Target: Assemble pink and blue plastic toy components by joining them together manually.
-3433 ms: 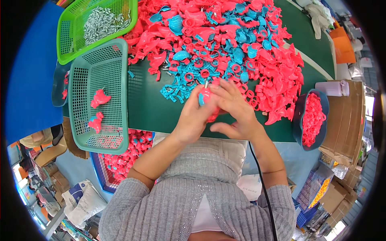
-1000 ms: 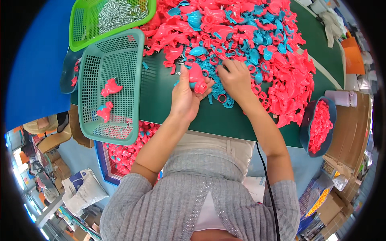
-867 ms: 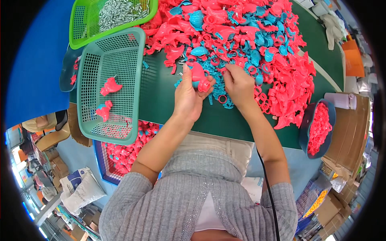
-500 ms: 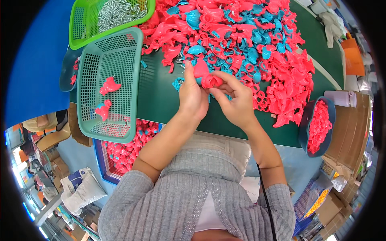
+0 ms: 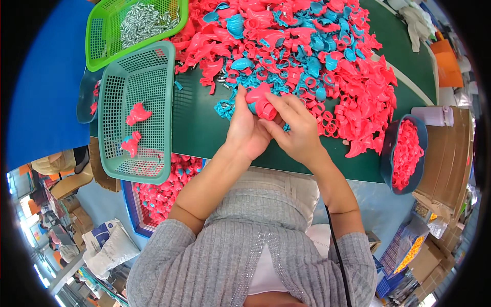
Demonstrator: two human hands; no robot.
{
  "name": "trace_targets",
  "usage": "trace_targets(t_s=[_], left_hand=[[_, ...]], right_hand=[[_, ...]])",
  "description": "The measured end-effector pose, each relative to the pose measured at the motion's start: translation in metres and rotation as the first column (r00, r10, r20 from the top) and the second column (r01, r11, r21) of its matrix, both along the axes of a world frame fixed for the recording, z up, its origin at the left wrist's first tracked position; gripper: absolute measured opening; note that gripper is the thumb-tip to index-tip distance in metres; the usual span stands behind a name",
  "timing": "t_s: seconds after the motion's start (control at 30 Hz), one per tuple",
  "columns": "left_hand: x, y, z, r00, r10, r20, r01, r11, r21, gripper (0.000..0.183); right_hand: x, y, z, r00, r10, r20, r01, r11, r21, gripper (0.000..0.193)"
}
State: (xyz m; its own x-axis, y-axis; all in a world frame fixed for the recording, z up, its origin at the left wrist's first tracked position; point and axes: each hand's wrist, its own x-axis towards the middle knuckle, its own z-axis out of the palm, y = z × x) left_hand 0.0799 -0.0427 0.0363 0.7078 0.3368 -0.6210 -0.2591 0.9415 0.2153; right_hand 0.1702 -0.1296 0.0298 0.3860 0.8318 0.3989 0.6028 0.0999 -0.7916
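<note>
Between both hands, over the near edge of the green table, is a pink plastic toy part [image 5: 262,102] with a round collar and a little blue at its side. My left hand [image 5: 246,130] cradles it from the left, thumb up along its side. My right hand [image 5: 295,120] pinches the collar end from the right with thumb and fingers. Just beyond lies a big heap of loose pink parts [image 5: 358,97], with blue shell pieces [image 5: 235,26] and pink rings mixed in. Two pink and blue pieces [image 5: 138,113] rest in the teal basket [image 5: 106,128] at left.
A green basket [image 5: 94,51] of small metal cylinders [image 5: 146,23] stands behind the teal basket. At right, a dark blue bowl [image 5: 389,153] holds pink rings. Below the table edge at left is a blue crate [image 5: 134,210] of pink parts. A dark cable [image 5: 335,245] hangs by my right arm.
The pink part has turned so its collar points down more. My right fingers have closed in around the collar. The view has shifted slightly.
</note>
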Motion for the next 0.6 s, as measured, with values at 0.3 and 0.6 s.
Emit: trace_targets(t_s=[0.3, 0.6], left_hand=[[-0.016, 0.007, -0.03, 0.996, -0.032, 0.086, 0.022, 0.993, 0.115, 0.061], [-0.007, 0.001, -0.013, 0.999, 0.023, -0.045, -0.018, 0.993, 0.115, 0.043]], right_hand=[[0.002, -0.005, -0.006, 0.902, 0.06, -0.428, -0.062, 0.998, 0.01, 0.039], [0.029, -0.009, -0.018, 0.58, 0.105, -0.808, 0.008, 0.991, 0.135, 0.035]])
